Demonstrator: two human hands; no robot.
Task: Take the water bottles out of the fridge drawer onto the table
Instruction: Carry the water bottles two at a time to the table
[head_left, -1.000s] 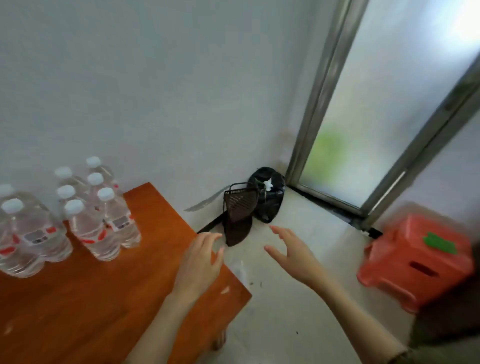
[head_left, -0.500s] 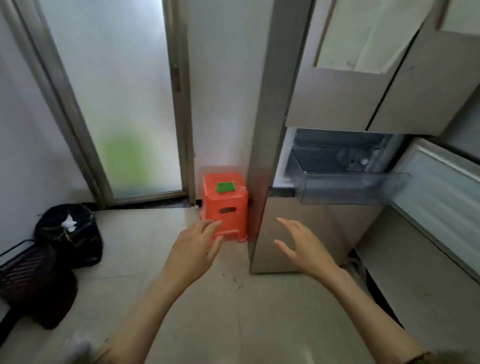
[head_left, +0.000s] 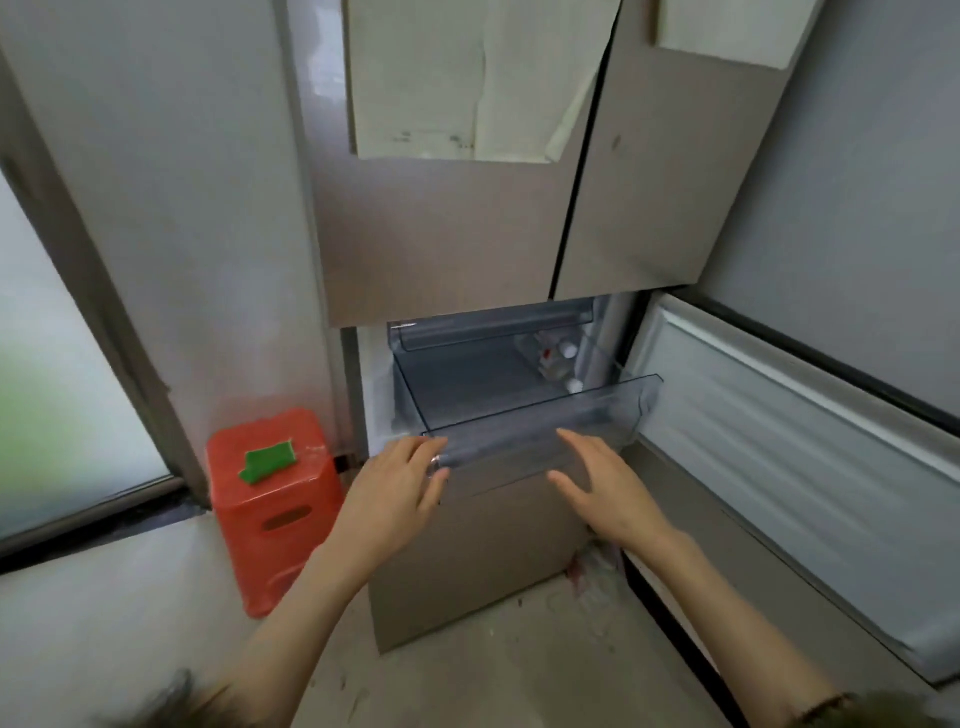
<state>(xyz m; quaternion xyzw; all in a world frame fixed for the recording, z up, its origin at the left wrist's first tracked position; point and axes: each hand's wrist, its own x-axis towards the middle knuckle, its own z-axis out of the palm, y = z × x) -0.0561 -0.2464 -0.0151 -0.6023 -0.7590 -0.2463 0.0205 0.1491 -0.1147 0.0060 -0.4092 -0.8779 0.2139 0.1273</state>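
The clear plastic fridge drawer (head_left: 540, 421) stands pulled out in front of me. Water bottles (head_left: 558, 361) with white caps lie at its back right corner, partly hidden by the drawer wall. My left hand (head_left: 400, 483) hovers at the drawer's front left corner with fingers relaxed, holding nothing. My right hand (head_left: 602, 483) reaches toward the drawer's front edge, fingers straight and empty. The table is out of view.
The fridge's compartment door (head_left: 800, 462) hangs swung open to the right. An orange plastic stool (head_left: 275, 499) with a green scrap on top stands left of the fridge. A frosted glass door (head_left: 62, 395) is at far left. Papers (head_left: 467, 78) are stuck on the upper fridge doors.
My view has swung from the table with bottles, past the glass door, to the fridge. Both empty hands have come up close to the drawer's front edge.
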